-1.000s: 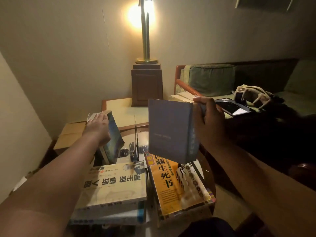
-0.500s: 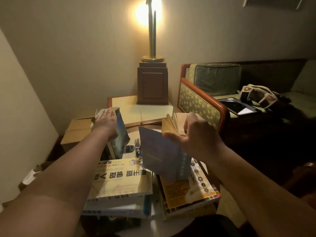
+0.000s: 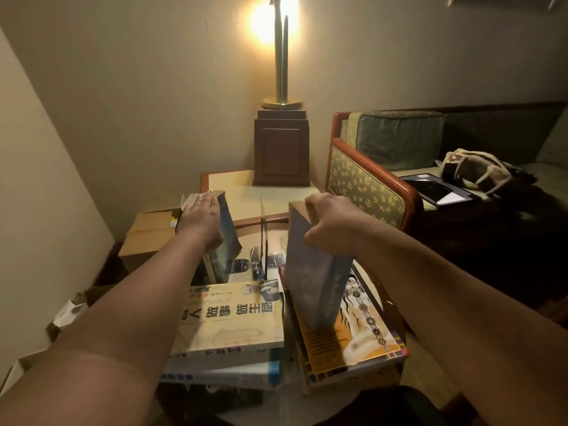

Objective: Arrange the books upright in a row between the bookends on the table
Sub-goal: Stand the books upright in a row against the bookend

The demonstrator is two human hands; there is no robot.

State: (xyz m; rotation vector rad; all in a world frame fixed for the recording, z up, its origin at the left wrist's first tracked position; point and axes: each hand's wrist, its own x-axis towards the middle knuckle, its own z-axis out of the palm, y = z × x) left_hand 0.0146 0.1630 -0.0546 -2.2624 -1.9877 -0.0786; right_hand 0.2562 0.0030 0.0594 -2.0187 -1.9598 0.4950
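— Opening the entry with the hands: how is the left hand (image 3: 201, 216) recorded?
— Item 1. It is laid palm down on the top edge of a blue-green book (image 3: 227, 241), fingers stretched flat across it, not curled. The book is stood upright near the far left edge of the round table (image 3: 252, 221).
— And the right hand (image 3: 332, 224)?
— Item 2. Its fingers are curled tight over the top edge of a grey-blue book (image 3: 307, 281), which is gripped and held upright, slightly tilted. The lower corner is seen over an orange book (image 3: 353, 339); whether contact is made cannot be told.
— What is noted between the two upright books?
— Item 3. A clear bookend (image 3: 262, 238) is stood on edge at the far middle of the tabletop, apart from both.
— Books lying flat?
— Item 4. A cream book (image 3: 233, 318), Chinese title, is laid on top of a blue-edged book (image 3: 221, 372) at the near left edge. Item 5. The orange book is laid flat on a stack at the near right edge.
— Surroundings?
— Item 6. A lit brass lamp (image 3: 281, 56) on a wooden pedestal (image 3: 281, 152) is set on a side table (image 3: 233, 189) beyond the far edge. A cardboard box (image 3: 150, 232) is placed to the left. A patterned sofa (image 3: 365, 186) is seen to the right, with a green cushion (image 3: 396, 136), a tablet (image 3: 436, 189) and a bag (image 3: 473, 167) on its seat
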